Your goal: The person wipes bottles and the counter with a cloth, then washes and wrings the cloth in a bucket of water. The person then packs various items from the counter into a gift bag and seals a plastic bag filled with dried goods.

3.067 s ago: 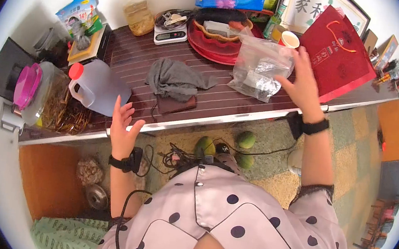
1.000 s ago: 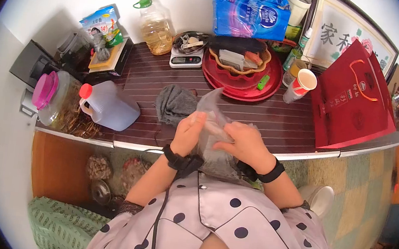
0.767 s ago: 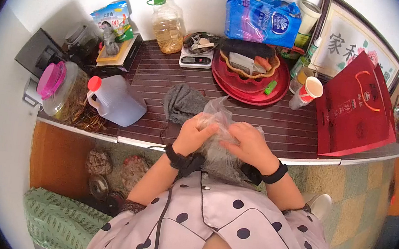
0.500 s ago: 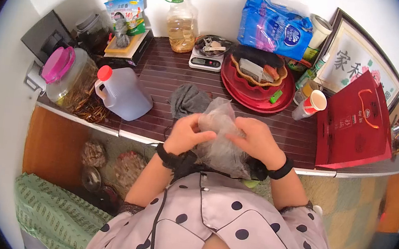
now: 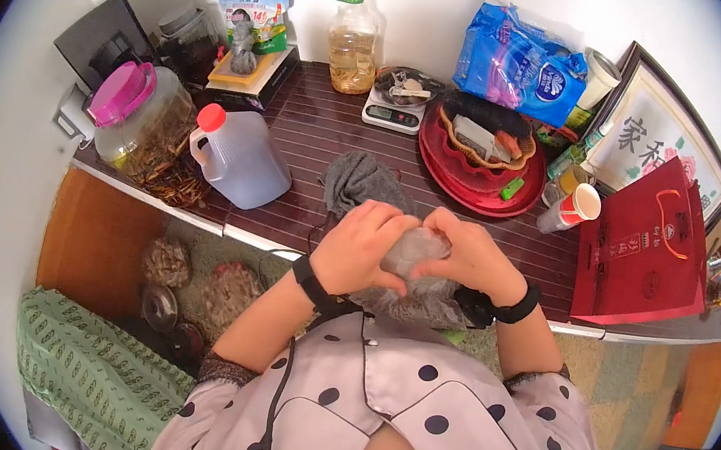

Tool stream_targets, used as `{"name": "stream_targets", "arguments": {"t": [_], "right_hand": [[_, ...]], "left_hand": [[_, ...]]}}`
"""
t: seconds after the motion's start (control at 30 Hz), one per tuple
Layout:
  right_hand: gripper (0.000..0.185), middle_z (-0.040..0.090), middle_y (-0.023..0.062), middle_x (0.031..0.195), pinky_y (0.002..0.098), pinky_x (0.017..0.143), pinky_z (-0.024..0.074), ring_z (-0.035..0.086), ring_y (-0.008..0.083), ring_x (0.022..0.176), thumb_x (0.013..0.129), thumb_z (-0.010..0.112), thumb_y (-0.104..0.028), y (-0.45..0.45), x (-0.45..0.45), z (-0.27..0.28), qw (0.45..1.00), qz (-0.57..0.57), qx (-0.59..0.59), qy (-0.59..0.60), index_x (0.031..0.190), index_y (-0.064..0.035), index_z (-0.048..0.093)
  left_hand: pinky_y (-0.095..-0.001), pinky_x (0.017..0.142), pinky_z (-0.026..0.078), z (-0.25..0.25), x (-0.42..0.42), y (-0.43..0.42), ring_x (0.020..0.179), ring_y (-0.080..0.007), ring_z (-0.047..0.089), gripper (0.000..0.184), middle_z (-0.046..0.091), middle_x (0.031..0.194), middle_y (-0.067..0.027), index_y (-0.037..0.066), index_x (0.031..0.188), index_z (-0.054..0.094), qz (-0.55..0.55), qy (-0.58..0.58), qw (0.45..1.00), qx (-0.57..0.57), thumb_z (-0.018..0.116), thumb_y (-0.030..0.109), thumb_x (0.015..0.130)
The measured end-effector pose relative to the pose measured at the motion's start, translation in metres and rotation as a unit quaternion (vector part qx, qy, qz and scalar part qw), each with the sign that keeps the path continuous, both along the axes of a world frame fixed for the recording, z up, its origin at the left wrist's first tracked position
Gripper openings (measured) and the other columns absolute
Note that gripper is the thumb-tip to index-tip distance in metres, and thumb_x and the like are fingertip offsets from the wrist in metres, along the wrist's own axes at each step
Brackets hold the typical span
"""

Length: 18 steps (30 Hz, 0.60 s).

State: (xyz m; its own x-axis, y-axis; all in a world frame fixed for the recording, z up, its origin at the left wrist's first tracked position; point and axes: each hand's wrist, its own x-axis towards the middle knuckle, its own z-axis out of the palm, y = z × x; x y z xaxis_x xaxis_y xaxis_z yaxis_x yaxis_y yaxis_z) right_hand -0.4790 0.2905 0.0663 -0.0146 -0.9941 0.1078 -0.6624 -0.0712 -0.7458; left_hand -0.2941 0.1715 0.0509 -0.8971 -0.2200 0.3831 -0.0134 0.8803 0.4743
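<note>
A crumpled clear plastic bag (image 5: 418, 254) is held between both hands, close to my body at the table's front edge. My left hand (image 5: 362, 247) curls round the bag's left side, and my right hand (image 5: 474, 257) grips it from the right, thumbs near each other. The lower part of the bag hangs below the fingers. Just behind my left hand lies a grey cloth (image 5: 361, 181). Whatever the bag contains cannot be made out.
A jug with a red cap (image 5: 247, 163) and a pink-lidded jar (image 5: 154, 126) stand left. Behind are an oil bottle (image 5: 353, 51), a scale (image 5: 392, 117) and red trays (image 5: 472, 184). Paper cups (image 5: 578, 204) and a red gift bag (image 5: 641, 257) are at right.
The bag, earlier loose under my raised right hand, has come to the front edge between both hands. It is now more bunched, with my left hand wrapped further over it. The view has shifted.
</note>
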Motion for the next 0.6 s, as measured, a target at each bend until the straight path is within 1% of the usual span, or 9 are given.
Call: {"name": "stream_targets", "arguments": {"t": [0.17, 0.23, 0.27, 0.33, 0.37, 0.43, 0.47, 0.53, 0.6], "right_hand": [[0.068, 0.061, 0.011, 0.079, 0.0358, 0.065, 0.046, 0.062, 0.0305, 0.076, 0.058, 0.087, -0.037, 0.006, -0.003, 0.011, 0.998, 0.018, 0.06, -0.015, 0.108, -0.0078, 0.051], [0.073, 0.061, 0.0122, 0.095, 0.036, 0.078, 0.0466, 0.059, 0.0303, 0.092, 0.059, 0.086, -0.035, 0.006, -0.005, 0.012, 0.997, 0.011, 0.069, -0.028, 0.118, -0.0096, 0.052], [0.073, 0.061, 0.0122, 0.095, 0.036, 0.078, 0.0466, 0.059, 0.0303, 0.092, 0.059, 0.086, -0.035, 0.008, -0.006, 0.011, 0.997, 0.012, 0.067, -0.028, 0.118, -0.0096, 0.052], [0.077, 0.056, 0.0137, 0.113, 0.04, 0.094, 0.0414, 0.051, 0.0316, 0.11, 0.06, 0.085, -0.033, 0.012, -0.004, 0.007, 0.978, -0.051, -0.149, 0.14, 0.126, -0.0122, 0.052], [0.076, 0.051, 0.0146, 0.124, 0.045, 0.102, 0.0347, 0.044, 0.0331, 0.12, 0.063, 0.082, -0.038, 0.016, -0.006, 0.011, 0.972, -0.036, -0.149, 0.181, 0.129, -0.014, 0.052], [0.076, 0.051, 0.0149, 0.125, 0.0453, 0.102, 0.035, 0.044, 0.0334, 0.121, 0.065, 0.081, -0.041, 0.023, -0.005, 0.013, 0.965, 0.021, -0.151, 0.213, 0.13, -0.0143, 0.051], [0.076, 0.051, 0.0152, 0.126, 0.0457, 0.101, 0.0353, 0.045, 0.0337, 0.122, 0.066, 0.079, -0.044, 0.025, -0.003, 0.013, 0.954, 0.075, -0.149, 0.248, 0.13, -0.0147, 0.051], [0.08, 0.053, 0.0162, 0.125, 0.0453, 0.1, 0.0363, 0.047, 0.0344, 0.118, 0.067, 0.077, -0.05, 0.027, 0.001, 0.011, 0.955, 0.084, -0.135, 0.251, 0.132, -0.0124, 0.05], [0.085, 0.054, 0.018, 0.121, 0.0434, 0.097, 0.0384, 0.05, 0.0351, 0.113, 0.067, 0.077, -0.052, 0.028, -0.001, 0.01, 0.99, 0.103, -0.043, 0.082, 0.133, -0.0082, 0.048]], "left_hand": [[-0.0421, 0.075, 0.047, -0.012, -0.015, 0.003, 0.083, -0.0339, 0.061, 0.056, 0.062, 0.083, -0.0142, 0.003, 0.091, 0.061, -0.018, -0.102, 0.993, 0.047, 0.082, 0.042, 0.058], [-0.0425, 0.066, 0.048, -0.021, -0.019, 0.002, 0.07, -0.0359, 0.061, 0.046, 0.062, 0.072, -0.0168, 0.002, 0.079, 0.062, -0.033, -0.109, 0.986, 0.12, 0.08, 0.041, 0.065], [-0.0425, 0.066, 0.048, -0.026, -0.02, 0.001, 0.07, -0.0359, 0.061, 0.046, 0.062, 0.072, -0.0168, 0.002, 0.079, 0.062, -0.031, -0.11, 0.987, 0.117, 0.08, 0.041, 0.065], [-0.0383, 0.065, 0.048, -0.031, -0.022, -0.003, 0.07, -0.031, 0.062, 0.043, 0.064, 0.075, -0.0151, 0.002, 0.08, 0.064, -0.03, -0.125, 0.957, 0.258, 0.081, 0.038, 0.065], [-0.0383, 0.065, 0.048, -0.031, -0.021, -0.004, 0.07, -0.031, 0.062, 0.043, 0.064, 0.075, -0.0151, 0.002, 0.08, 0.064, -0.025, -0.126, 0.958, 0.255, 0.081, 0.038, 0.065], [-0.0297, 0.066, 0.048, -0.032, -0.018, -0.007, 0.068, -0.0144, 0.06, 0.038, 0.066, 0.079, -0.0092, 0.004, 0.093, 0.067, -0.06, -0.111, 0.933, 0.337, 0.082, 0.028, 0.069], [-0.0297, 0.066, 0.048, -0.034, -0.018, -0.009, 0.068, -0.0144, 0.06, 0.038, 0.066, 0.079, -0.0092, 0.004, 0.093, 0.067, -0.054, -0.112, 0.933, 0.336, 0.082, 0.028, 0.069], [-0.0281, 0.068, 0.048, -0.037, -0.017, -0.012, 0.072, -0.0097, 0.058, 0.036, 0.066, 0.08, -0.0033, 0.003, 0.095, 0.067, -0.085, -0.143, 0.899, 0.405, 0.083, 0.024, 0.069], [-0.027, 0.069, 0.048, -0.035, -0.016, -0.01, 0.075, -0.0084, 0.057, 0.036, 0.066, 0.081, -0.0015, 0.003, 0.095, 0.067, -0.097, -0.136, 0.883, 0.438, 0.083, 0.023, 0.069]]}}
